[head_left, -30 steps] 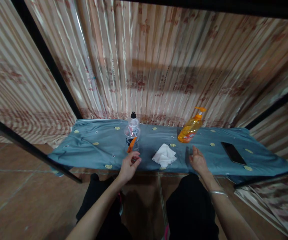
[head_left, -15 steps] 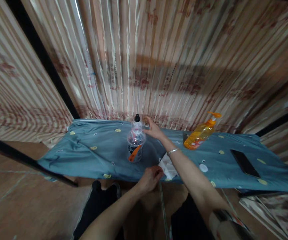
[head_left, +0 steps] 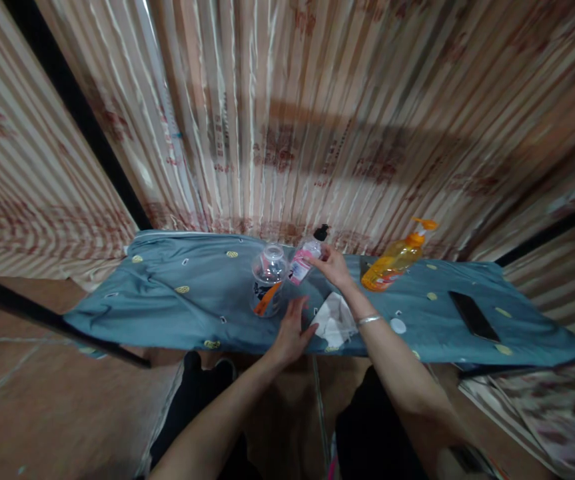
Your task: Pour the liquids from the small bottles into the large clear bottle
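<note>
My right hand (head_left: 334, 267) grips a small clear bottle (head_left: 306, 253) with a black cap and a pink label, held tilted above the blue cloth-covered table (head_left: 187, 300). My left hand (head_left: 292, 331) is open, fingers spread, near the table's front edge between a clear plastic cup (head_left: 268, 287) with an orange mark and a crumpled white tissue (head_left: 334, 320). The cup stands upright just left of the bottle.
An orange pump bottle (head_left: 397, 260) leans at the back right. A black phone (head_left: 472, 315) lies flat further right. A small white disc (head_left: 397, 325) lies by my right forearm. Striped curtains hang behind; a tiled floor lies at the left.
My right hand took the small bottle from behind the cup and lifted it to the right, tilted. My left hand opened and moved forward toward the cup.
</note>
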`<state>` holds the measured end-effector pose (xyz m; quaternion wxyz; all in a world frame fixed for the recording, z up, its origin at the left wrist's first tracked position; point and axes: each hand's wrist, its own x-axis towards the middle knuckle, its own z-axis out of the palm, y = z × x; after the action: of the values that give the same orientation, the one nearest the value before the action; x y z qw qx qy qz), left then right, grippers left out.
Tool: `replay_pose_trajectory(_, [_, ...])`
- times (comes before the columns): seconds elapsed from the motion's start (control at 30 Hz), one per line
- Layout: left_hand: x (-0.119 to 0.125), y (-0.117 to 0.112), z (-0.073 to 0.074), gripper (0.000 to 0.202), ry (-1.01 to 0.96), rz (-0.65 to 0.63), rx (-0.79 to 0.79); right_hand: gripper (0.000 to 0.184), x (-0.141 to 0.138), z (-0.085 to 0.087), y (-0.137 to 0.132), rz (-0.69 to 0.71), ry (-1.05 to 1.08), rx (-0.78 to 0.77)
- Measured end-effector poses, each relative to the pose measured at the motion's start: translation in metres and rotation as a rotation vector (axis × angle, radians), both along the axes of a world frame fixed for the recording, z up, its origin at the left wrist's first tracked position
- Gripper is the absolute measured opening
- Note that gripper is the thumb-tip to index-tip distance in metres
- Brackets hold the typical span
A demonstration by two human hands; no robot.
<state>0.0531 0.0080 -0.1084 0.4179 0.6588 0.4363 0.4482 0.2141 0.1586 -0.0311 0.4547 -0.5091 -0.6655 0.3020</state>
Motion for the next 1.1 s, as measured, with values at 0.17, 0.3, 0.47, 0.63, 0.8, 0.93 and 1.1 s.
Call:
replay_pose_trajectory(0.17, [0.006, 0.006, 0.002, 0.104, 0.061, 0.132, 0.176, 0.062, 0.039, 0.011, -0.065, -0.131, 0.142, -0.012])
replay_pose_trajectory(0.3, [0.017, 0.019, 0.007, 0.135, 0.046, 0.139, 0.101, 0.056, 0.041, 0.008, -0.098, -0.087, 0.244, -0.029])
replay_pose_trajectory(0.47, [0.028, 0.032, 0.014, 0.127, 0.025, 0.099, -0.025, 0.056, 0.031, 0.013, -0.099, 0.028, 0.375, -0.108])
replay_pose_trajectory(0.63, [0.037, 0.030, 0.018, 0.108, 0.070, 0.096, -0.032, 0.051, 0.034, 0.027, -0.078, -0.046, 0.591, -0.110])
replay_pose_trajectory(0.8, [0.041, 0.017, 0.030, 0.102, 0.093, 0.078, -0.130, 0.049, 0.041, 0.028, -0.075, 0.002, 0.669, -0.216])
replay_pose_trajectory(0.93, [0.039, 0.008, 0.038, 0.096, 0.047, 0.008, -0.202, 0.054, 0.046, 0.026, -0.076, 0.151, 0.696, -0.302])
replay_pose_trajectory(1.1, [0.035, 0.005, 0.034, 0.095, 0.019, -0.006, -0.193, 0.056, 0.051, 0.019, -0.071, 0.179, 0.689, -0.261])
